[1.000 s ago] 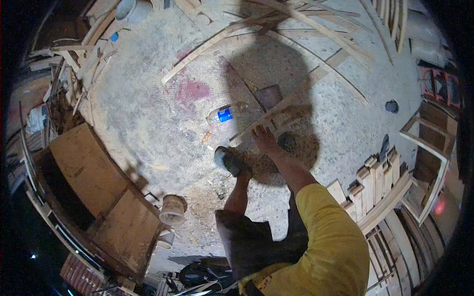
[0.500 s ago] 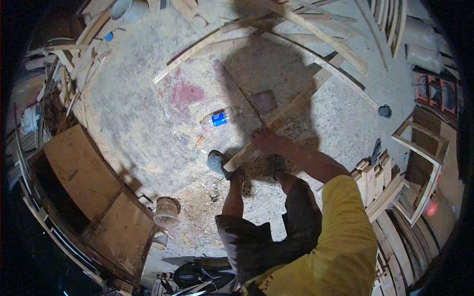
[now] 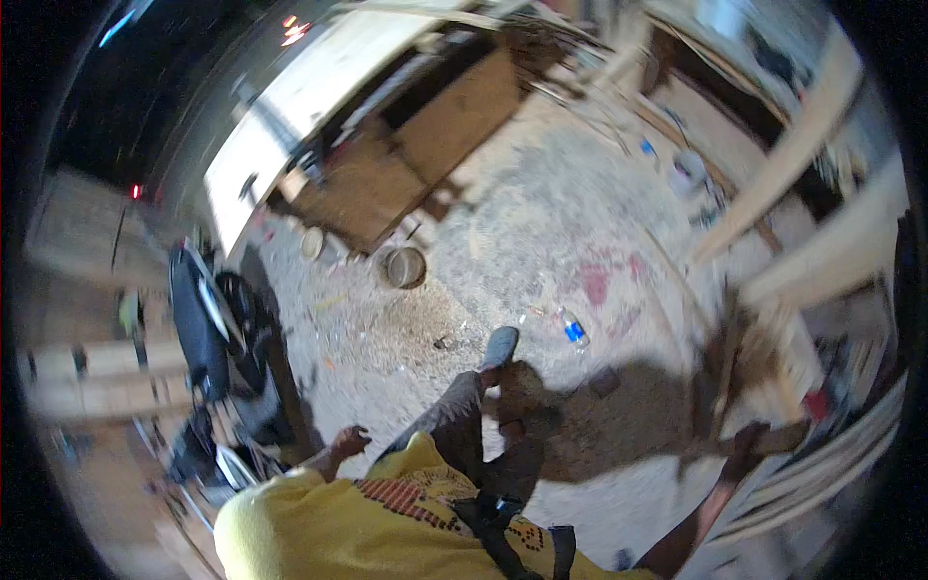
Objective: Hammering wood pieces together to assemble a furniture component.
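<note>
At the lower right, my right hand [image 3: 745,446] is closed around a wooden board [image 3: 785,440], held out from my side near some long curved wooden strips. The board's far end is blurred. My left hand [image 3: 350,443] hangs by my left side, its fingers loosely bent and apart, with nothing seen in it. Ahead of my grey shoe [image 3: 501,345], a clear plastic bottle with a blue label [image 3: 573,331] lies on the dusty floor.
A brown wooden cabinet [image 3: 454,121] stands ahead, with a round bucket [image 3: 404,268] before it. A parked motorbike [image 3: 198,324] is at the left. Curved timber pieces [image 3: 793,164] rise at the right, and long wooden strips [image 3: 822,488] lie near my right arm.
My view has swung left, bringing the motorbike and my left hand into sight. My right hand has lifted the board from beside my feet and carried it out to my right.
</note>
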Tool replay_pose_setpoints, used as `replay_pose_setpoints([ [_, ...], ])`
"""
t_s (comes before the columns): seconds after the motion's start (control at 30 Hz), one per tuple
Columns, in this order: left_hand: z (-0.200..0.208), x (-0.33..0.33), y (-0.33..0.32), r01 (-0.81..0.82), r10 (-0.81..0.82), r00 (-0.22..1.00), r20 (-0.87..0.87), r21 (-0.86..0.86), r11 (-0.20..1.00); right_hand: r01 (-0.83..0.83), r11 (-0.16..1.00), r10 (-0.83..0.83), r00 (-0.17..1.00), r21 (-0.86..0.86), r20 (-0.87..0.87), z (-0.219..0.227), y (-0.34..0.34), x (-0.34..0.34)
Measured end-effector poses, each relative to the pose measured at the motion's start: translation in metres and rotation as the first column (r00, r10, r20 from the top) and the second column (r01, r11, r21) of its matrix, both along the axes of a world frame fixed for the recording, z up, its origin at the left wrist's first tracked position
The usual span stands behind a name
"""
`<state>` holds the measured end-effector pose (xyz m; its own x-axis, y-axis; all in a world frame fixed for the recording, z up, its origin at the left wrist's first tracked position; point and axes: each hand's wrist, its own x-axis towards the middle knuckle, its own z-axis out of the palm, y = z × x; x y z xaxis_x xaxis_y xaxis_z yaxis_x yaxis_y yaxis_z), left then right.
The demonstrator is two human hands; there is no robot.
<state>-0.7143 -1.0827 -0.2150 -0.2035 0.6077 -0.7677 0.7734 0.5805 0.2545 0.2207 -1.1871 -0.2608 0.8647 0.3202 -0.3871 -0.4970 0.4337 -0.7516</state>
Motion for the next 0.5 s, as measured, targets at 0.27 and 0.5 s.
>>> replay_pose_setpoints([
  [0.27, -0.025, 0.1, 0.066, -0.15, 0.087, 0.978, 0.19, 0.348, 0.925, -0.877, 0.478, 0.567, 0.354, 0.053, 0.744, 0.368, 0.2, -0.177],
  [0.5, 0.102, 0.143, 0.167, -0.746, 0.643, -0.231, 0.73, -0.557, 0.364, -0.89, 0.256, 0.477, 0.455, 0.376, 0.752, 0.47, 0.32, -0.328],
])
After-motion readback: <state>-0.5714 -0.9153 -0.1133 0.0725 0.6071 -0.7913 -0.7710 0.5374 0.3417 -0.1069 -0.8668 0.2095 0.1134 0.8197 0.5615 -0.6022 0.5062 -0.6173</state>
